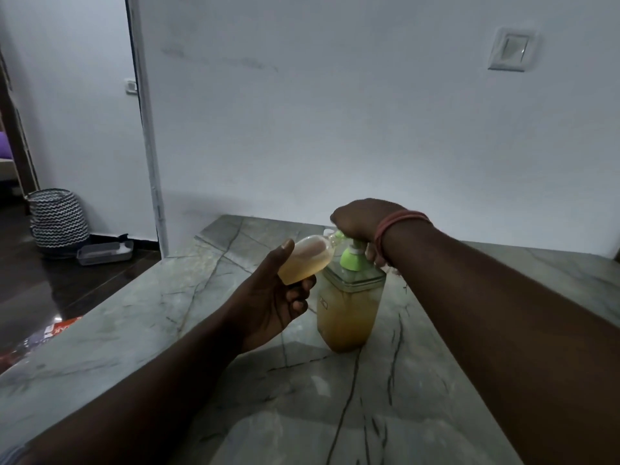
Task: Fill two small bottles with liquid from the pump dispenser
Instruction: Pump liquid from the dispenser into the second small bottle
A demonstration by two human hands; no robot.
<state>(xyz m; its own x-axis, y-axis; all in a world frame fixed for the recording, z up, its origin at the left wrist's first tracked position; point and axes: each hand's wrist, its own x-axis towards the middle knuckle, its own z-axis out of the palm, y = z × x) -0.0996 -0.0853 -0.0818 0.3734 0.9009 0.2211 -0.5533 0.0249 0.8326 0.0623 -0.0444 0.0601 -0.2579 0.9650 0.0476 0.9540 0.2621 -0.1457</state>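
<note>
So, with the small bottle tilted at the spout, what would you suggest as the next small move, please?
Probably another pump press by the right hand: the small bottle in the left hand looks only partly full, its mouth at the pump dispenser spout.

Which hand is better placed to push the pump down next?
Right. The right hand already rests on top of the green pump head, while the left hand holds the small bottle tilted at the spout.

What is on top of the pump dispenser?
The right hand presses on the green pump head of the pump dispenser. The left hand holds a small bottle at the spout. The hand covers the head's top.
</note>
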